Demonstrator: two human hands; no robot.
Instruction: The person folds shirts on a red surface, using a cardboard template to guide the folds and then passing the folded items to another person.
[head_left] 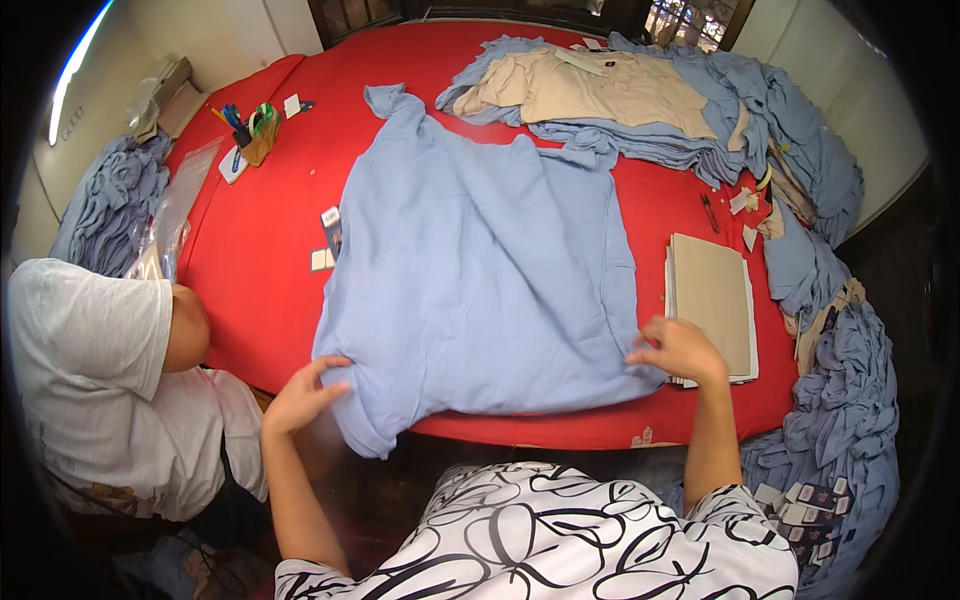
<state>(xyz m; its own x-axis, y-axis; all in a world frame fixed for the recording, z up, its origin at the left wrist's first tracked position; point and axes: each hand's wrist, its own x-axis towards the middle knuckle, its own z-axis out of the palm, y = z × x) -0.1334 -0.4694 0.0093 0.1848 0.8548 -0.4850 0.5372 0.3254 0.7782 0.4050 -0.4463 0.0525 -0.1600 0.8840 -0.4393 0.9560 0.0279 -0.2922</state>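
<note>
Blue shirt (490,250) overhangs the red table (260,200) at its near edge; likely light, limp: grab near corners. Your left hand (303,398) half-open; right hand (688,350) curled, grip unclear.

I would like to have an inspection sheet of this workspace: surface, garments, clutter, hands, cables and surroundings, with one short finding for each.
Surface: red table covering, largely hidden under garments on the right side.
Garments: pale blue garment spread out with wrinkles, its lower left corner past the table's near edge; beige garment on a blue pile at the far right.
Clutter: small cards beside the garment's left edge; pen holder at the far left; brown board on a stack at right.
Left hand: at the garment's lower left edge; grip unclear.
Right hand: at the lower right edge; blurred, grip unclear.
Cables: nothing seen for certain.
Surroundings: co-worker at left, pale walls behind.
</note>
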